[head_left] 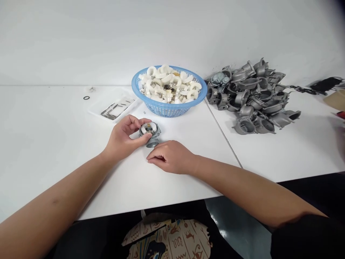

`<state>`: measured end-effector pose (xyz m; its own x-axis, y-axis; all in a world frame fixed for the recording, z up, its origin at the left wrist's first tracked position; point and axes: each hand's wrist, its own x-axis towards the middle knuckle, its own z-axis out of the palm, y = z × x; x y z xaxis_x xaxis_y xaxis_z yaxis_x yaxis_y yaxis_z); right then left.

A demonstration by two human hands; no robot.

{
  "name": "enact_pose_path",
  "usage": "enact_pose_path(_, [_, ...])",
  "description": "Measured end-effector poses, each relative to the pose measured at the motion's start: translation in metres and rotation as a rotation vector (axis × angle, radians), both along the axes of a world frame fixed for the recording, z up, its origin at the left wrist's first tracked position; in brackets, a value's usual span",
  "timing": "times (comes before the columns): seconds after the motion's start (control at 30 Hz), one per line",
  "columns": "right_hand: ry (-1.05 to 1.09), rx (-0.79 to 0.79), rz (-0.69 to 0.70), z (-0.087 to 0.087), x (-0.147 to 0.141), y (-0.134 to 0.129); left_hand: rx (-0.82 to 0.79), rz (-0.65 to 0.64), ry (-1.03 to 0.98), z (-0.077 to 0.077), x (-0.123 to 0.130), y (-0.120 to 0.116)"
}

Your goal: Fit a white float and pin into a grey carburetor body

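Observation:
My left hand [126, 138] grips a grey metal carburetor body [152, 142] just above the white table, with the thumb pressed on its near side. A white float [145, 128] sits in the carburetor's open bowl side, around a brass-coloured part in the middle. Just below and to the right, my right hand [172, 157] is closed, thumb and fingers brought together in a pinch. Whatever it may hold is hidden or too small to make out.
Behind my hands stands a blue plastic basket [169, 110] heaped with white floats. A clear tray [94, 109] with thin metal pins lies to its left, near a black O-ring [86, 98]. Many grey carburetor bodies [250, 97] are piled right of the table seam.

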<state>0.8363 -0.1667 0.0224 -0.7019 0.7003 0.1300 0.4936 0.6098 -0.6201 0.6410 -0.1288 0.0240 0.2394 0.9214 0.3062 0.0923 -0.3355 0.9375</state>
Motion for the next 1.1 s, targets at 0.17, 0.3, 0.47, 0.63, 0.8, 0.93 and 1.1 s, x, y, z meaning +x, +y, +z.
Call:
enact_pose_path(0.17, [-0.044,-0.053,-0.010,0.008,0.007,0.001,0.006,-0.003,0.001,0.000,0.000,0.001])
enact_pose_path(0.3, [-0.195,0.036,0.014,0.014,0.011,-0.002,0.013,-0.007,-0.004,-0.001,0.000,0.001])
enact_pose_path(0.47, [-0.453,0.336,0.110,0.015,0.009,-0.010,0.015,-0.007,0.021,0.000,0.000,0.000])
enact_pose_path(0.63, [-0.532,0.398,0.100,0.014,0.004,-0.017,0.022,-0.011,0.025,0.000,0.000,-0.001])
enact_pose_path(0.8, [-0.548,0.394,0.107,0.011,0.003,-0.017,0.015,-0.006,0.048,0.000,-0.001,-0.002])
enact_pose_path(0.93, [-0.440,0.216,0.104,0.019,0.009,-0.013,0.062,0.010,0.076,0.001,-0.001,-0.003])
enact_pose_path(1.1, [-0.132,-0.009,-0.027,0.040,0.031,-0.002,0.094,0.021,0.097,0.002,0.000,-0.003])
